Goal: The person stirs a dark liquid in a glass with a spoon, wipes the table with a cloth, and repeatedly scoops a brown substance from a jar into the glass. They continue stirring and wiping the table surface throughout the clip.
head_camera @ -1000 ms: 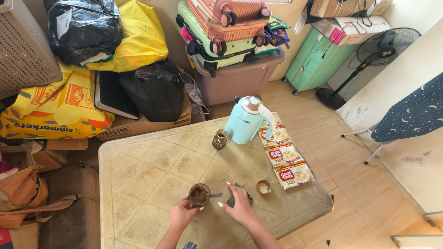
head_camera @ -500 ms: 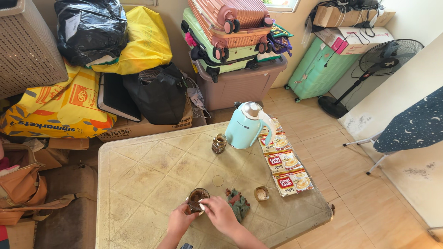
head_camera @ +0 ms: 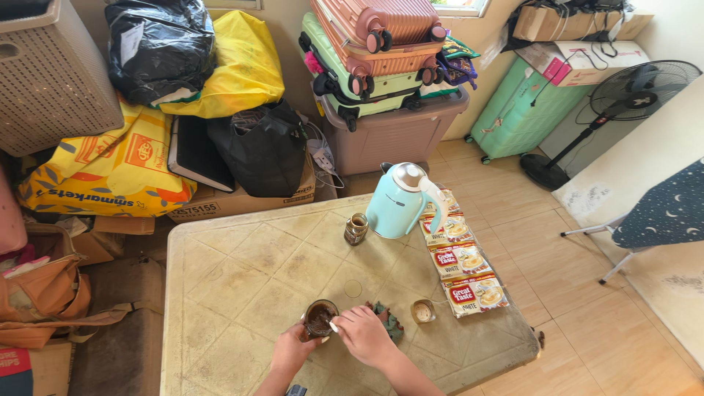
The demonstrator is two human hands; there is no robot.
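Since a second ago our right hand [head_camera: 364,336] has left the cloth [head_camera: 389,321] and come over to the glass [head_camera: 320,319]; half a second ago it was already there, and it has barely shifted since. We see a small clear glass with dark brown liquid, standing upright near the front edge of the bench [head_camera: 235,271]. Our right hand is curled, fingers pinched on a pale spoon handle [head_camera: 334,327] at the glass rim; the spoon's bowl is hidden from us. Our left hand [head_camera: 292,352] wraps the near left side of the glass, fingers closed round it. So the glass sits between our two hands, touching the left, with the right just beside its right rim. Cloth lies just right of the right hand, a small cup [head_camera: 422,312] beyond it. Kettle [head_camera: 400,199], jar [head_camera: 356,228] and sachets [head_camera: 462,260] stand further back, well apart.
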